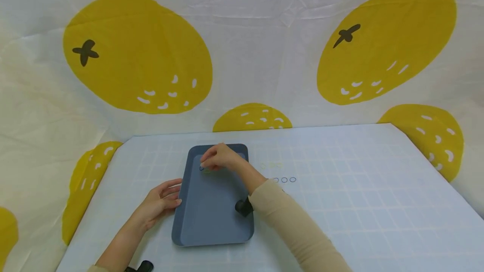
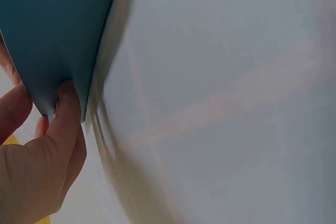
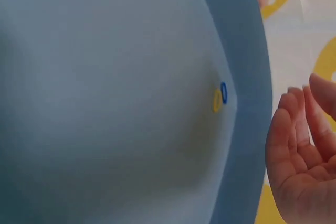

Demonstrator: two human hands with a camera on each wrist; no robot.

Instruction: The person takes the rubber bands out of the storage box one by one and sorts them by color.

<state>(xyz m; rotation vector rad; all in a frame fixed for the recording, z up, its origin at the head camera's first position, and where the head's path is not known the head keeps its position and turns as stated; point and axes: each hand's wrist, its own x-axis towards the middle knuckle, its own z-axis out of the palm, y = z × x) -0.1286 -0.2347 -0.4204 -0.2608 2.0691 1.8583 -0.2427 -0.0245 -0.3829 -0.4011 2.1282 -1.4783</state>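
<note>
A blue-grey rectangular tray lies on the table. My left hand is at the tray's left rim, thumb and fingertips touching its edge; in the left wrist view, the thumb rests against the tray's outer wall. Over the far left part of the tray is my right hand, its fingers loosely bent. In the right wrist view, a small blue ring and a small yellow ring lie side by side on the tray floor near the rim, apart from the right hand's fingers.
Right of the tray, several blue rings lie in a row on the pale checked tablecloth. Behind them is a row of yellow rings. A white curtain with yellow fruit prints hangs at the back and sides.
</note>
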